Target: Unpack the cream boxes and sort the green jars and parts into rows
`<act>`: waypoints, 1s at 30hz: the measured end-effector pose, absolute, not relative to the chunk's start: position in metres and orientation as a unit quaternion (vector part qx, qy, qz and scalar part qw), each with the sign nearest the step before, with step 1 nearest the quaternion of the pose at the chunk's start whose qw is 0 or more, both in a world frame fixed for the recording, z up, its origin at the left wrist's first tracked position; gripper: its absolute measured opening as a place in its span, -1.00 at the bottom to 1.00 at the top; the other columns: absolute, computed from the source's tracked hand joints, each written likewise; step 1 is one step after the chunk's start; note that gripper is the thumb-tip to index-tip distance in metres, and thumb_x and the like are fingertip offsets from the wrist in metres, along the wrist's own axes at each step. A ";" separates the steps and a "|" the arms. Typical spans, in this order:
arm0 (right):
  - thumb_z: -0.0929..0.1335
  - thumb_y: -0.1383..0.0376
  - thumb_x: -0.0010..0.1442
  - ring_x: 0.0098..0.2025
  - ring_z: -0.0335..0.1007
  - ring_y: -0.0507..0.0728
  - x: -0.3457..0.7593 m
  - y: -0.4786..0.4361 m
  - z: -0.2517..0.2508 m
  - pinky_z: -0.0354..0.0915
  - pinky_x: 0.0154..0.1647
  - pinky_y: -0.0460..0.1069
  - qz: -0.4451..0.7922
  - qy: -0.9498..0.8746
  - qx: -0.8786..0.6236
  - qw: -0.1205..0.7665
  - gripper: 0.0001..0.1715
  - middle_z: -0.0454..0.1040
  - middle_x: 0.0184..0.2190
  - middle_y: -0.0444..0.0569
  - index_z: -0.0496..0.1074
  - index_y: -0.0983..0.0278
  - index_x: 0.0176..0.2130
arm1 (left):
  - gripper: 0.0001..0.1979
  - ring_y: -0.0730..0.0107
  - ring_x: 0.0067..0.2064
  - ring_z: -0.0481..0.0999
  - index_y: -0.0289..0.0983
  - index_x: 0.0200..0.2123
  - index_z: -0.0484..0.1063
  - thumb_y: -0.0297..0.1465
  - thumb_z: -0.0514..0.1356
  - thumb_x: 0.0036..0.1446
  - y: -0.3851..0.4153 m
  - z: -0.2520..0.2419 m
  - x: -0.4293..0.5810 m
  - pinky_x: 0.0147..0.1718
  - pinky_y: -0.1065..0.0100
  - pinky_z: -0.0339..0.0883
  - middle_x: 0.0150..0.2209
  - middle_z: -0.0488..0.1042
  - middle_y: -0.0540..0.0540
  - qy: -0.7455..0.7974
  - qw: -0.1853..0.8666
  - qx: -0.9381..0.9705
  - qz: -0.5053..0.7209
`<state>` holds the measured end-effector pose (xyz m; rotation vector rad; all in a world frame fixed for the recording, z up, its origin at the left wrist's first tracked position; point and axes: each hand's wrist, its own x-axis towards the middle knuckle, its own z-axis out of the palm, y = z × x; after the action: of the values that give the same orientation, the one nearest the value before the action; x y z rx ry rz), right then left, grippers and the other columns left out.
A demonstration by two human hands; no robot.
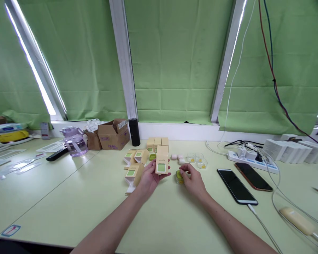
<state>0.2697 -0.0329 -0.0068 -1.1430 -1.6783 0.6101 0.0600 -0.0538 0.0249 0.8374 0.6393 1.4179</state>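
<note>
Over the pale yellow-green tabletop point(159, 218), the left hand point(149, 175) clasps a tan cardboard box point(162, 159) (probably light, crushable; best held by its edges); the right hand's point(195, 180) fingers pinch a small clear green-lidded container point(178, 176) standing there.

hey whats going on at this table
A person's left hand holds up a small tan cardboard box with a green square, while the right hand touches a small clear container with a green lid. More tan boxes with open flaps lie left of the left hand, and small clear plastic containers sit beyond the right.
</note>
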 end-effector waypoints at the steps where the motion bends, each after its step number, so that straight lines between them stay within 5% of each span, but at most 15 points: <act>1: 0.29 0.07 0.31 -0.11 0.49 0.23 0.270 -0.034 -0.006 0.35 -0.06 0.12 0.240 -0.690 -0.472 0.493 -0.72 0.59 -0.15 -0.01 0.47 0.16 -0.14 | -0.67 0.03 -0.04 0.65 -0.27 0.07 0.40 -0.31 0.25 0.28 -0.054 0.025 0.060 -0.04 -0.07 0.56 0.11 0.54 -0.30 0.278 0.637 0.367 0.618; 9: 0.34 0.03 0.31 0.11 0.36 0.31 0.265 -0.046 0.006 0.27 0.18 0.25 0.194 -0.701 -0.437 0.529 -0.68 0.54 -0.04 0.06 0.51 0.15 -0.09 | -0.64 0.08 -0.13 0.68 -0.26 0.09 0.42 -0.31 0.29 0.25 -0.056 0.025 0.066 -0.07 0.02 0.55 0.04 0.59 -0.23 0.278 0.645 0.369 0.609; 16: 0.34 -0.08 0.30 0.15 0.32 0.32 0.259 -0.052 0.008 0.22 0.22 0.27 0.240 -0.718 -0.415 0.505 -0.58 0.55 -0.03 0.03 0.53 0.10 -0.04 | -0.53 0.27 -0.15 0.65 -0.21 0.14 0.45 -0.23 0.37 0.19 -0.061 0.022 0.071 -0.24 0.36 0.47 -0.03 0.63 -0.15 0.304 0.620 0.398 0.604; 25: 0.39 -0.24 0.16 0.02 0.43 0.32 0.259 -0.049 0.009 0.32 0.07 0.15 0.359 -0.648 -0.403 0.537 -0.37 0.55 -0.09 0.09 0.58 0.21 -0.13 | -0.49 0.17 -0.04 0.62 -0.20 0.17 0.40 -0.11 0.30 0.24 -0.064 0.025 0.075 -0.15 0.30 0.42 0.04 0.59 -0.21 0.319 0.599 0.452 0.579; 30: 0.41 -0.23 0.16 -0.19 0.47 0.23 0.262 -0.046 0.014 0.34 -0.16 0.03 0.436 -0.588 -0.385 0.562 -0.40 0.58 -0.27 0.03 0.53 0.26 -0.27 | -0.46 0.02 0.16 0.51 -0.19 0.20 0.39 -0.26 0.34 0.17 -0.067 0.031 0.073 0.11 0.12 0.35 0.17 0.52 -0.23 0.280 0.577 0.512 0.571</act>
<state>0.2620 -0.0460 0.0144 -0.9057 -1.3852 1.0262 0.0734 -0.0668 0.0306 1.1985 0.6557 1.3364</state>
